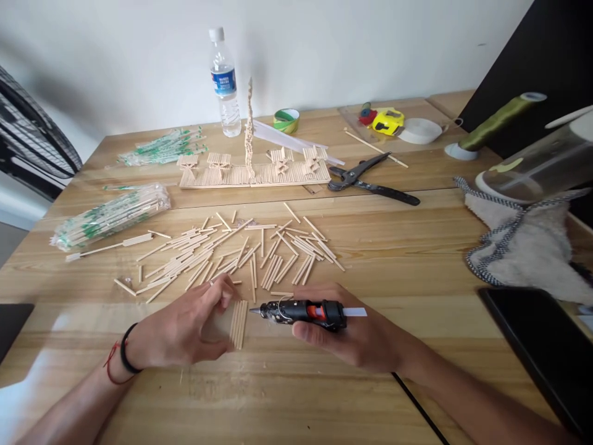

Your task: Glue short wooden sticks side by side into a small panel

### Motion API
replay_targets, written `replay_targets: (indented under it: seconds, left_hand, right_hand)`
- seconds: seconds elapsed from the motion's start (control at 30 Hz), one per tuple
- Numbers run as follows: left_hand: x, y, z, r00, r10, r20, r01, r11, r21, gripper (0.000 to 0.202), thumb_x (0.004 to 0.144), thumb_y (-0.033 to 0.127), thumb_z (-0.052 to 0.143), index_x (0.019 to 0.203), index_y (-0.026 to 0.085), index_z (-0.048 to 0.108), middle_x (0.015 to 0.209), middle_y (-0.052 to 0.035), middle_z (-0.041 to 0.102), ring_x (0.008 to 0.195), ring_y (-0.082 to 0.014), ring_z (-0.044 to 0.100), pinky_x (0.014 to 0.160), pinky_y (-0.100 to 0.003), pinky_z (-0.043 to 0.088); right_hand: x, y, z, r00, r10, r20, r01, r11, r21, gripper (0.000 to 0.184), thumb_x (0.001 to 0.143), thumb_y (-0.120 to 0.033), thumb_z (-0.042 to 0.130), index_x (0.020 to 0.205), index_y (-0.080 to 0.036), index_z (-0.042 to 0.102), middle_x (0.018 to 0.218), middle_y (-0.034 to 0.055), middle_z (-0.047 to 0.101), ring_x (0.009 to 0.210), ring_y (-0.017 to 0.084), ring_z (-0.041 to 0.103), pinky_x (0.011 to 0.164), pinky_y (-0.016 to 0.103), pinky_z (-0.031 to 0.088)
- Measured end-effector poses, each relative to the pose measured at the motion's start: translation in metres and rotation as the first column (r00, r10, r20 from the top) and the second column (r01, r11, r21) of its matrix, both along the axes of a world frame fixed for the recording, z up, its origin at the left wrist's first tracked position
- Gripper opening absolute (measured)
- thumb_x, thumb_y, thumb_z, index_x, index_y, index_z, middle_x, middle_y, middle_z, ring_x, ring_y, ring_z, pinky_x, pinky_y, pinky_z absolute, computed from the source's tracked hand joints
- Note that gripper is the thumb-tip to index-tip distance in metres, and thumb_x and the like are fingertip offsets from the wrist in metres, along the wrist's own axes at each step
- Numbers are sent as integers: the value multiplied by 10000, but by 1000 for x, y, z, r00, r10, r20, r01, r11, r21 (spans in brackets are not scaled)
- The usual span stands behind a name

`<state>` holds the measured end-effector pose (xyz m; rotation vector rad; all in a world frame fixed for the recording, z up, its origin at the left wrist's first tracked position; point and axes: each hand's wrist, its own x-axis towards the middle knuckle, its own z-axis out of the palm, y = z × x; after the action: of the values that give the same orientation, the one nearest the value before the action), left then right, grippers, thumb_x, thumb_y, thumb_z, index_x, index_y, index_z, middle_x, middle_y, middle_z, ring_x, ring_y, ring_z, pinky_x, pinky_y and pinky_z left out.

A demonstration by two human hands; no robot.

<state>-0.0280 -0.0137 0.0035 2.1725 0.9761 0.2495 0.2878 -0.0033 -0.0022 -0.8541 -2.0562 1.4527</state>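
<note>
My right hand [345,337] is closed around a black hot glue gun [296,311], with a pale glue stick [356,312] jutting from its back end. The nozzle points left, just short of a small flat row of wooden sticks [239,324] laid side by side. My left hand [194,321] grips that row near its two ends, thumb at the lower end and curled fingers by the upper. Just beyond both hands, many loose short wooden sticks [194,253] lie scattered on the wooden table [278,395].
Behind the sticks stands a model [252,176] built of sticks, with pliers [370,179] to its right. A water bottle [225,86], wrapped stick bundles [113,216], a yellow tape measure [388,122], a cloth [523,241] and a black phone-like slab [532,352] lie around.
</note>
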Motion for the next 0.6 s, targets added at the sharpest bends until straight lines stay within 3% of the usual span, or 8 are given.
replay_targets:
  seconds: [0.3,0.47,0.6]
  left_hand:
    - [2,2,2,1000,-24,2,24,999,27,472,858,164,774,1118,272,395,1174,-37,588,976,-206,607,852,-320,522]
    - [3,2,4,999,-39,-3,39,998,49,502,861,158,785,1163,277,402,1163,-28,578,950,-198,595,830,-313,522]
    - [3,2,3,998,-49,-28,50,998,39,544,867,165,798,1238,283,418,1253,-53,595,948,-200,602,835,-329,538]
  right_hand:
    - [-3,-7,-3,999,-54,4,54,997,62,357,1041,-507,626,790,-253,633,730,4,647,678,213,611,672,313,491]
    - [-7,-11,-6,997,-76,13,73,983,170,340,1014,-466,709,775,-245,609,740,0,662,715,209,611,703,312,457]
    - [-7,-10,-7,999,-49,4,47,985,169,302,1034,-424,698,820,-226,621,799,8,690,762,202,625,721,311,450]
